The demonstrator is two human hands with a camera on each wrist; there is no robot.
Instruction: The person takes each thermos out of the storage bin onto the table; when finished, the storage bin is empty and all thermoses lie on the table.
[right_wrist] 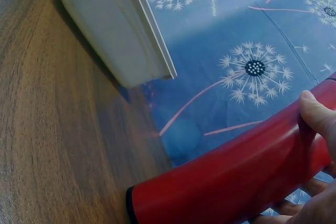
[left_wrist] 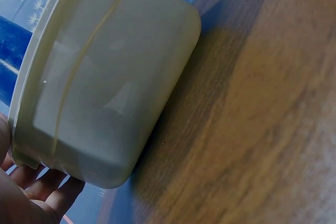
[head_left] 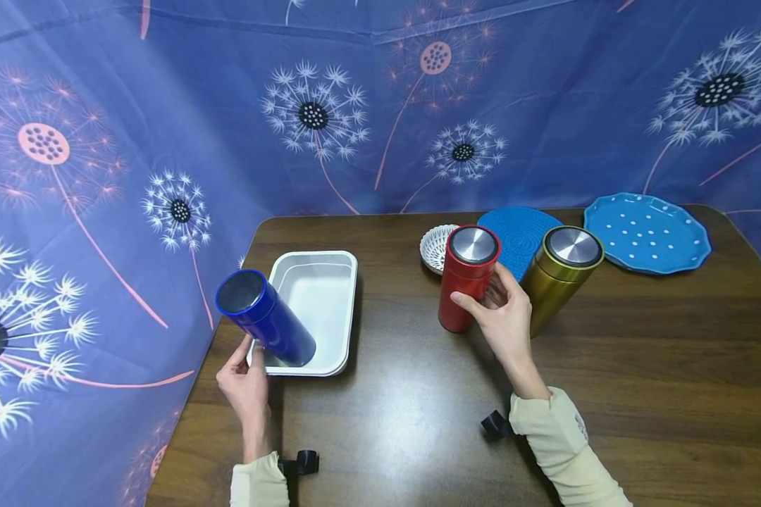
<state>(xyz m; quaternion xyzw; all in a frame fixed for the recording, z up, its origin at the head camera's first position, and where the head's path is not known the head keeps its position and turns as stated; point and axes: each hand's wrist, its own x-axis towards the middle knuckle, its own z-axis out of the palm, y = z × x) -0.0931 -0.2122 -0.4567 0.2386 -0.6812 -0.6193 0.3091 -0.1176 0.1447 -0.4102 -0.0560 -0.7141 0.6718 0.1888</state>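
Note:
My left hand [head_left: 246, 384] grips the near left corner of a white plastic tub [head_left: 351, 310], thumb at the rim and fingers against the outer wall in the left wrist view. A blue thermos flask [head_left: 279, 327] with a dark top stands in the tub, appearing tilted to the left in the head view. My right hand [head_left: 504, 317] holds a red thermos flask [head_left: 459, 296] with a silver lid, thumb on its near side and fingers round the far side. Just right of that hand stands a gold thermos flask [head_left: 552, 285], also silver-lidded.
Behind the red flask sits a small white woven basket [head_left: 432, 248], beside a round blue placemat [head_left: 514, 232]. A blue polka-dot tray [head_left: 647, 236] lies at the back right of the brown wooden table [head_left: 406, 436]. Dandelion-print cloth [head_left: 380, 105] hangs along the back and left.

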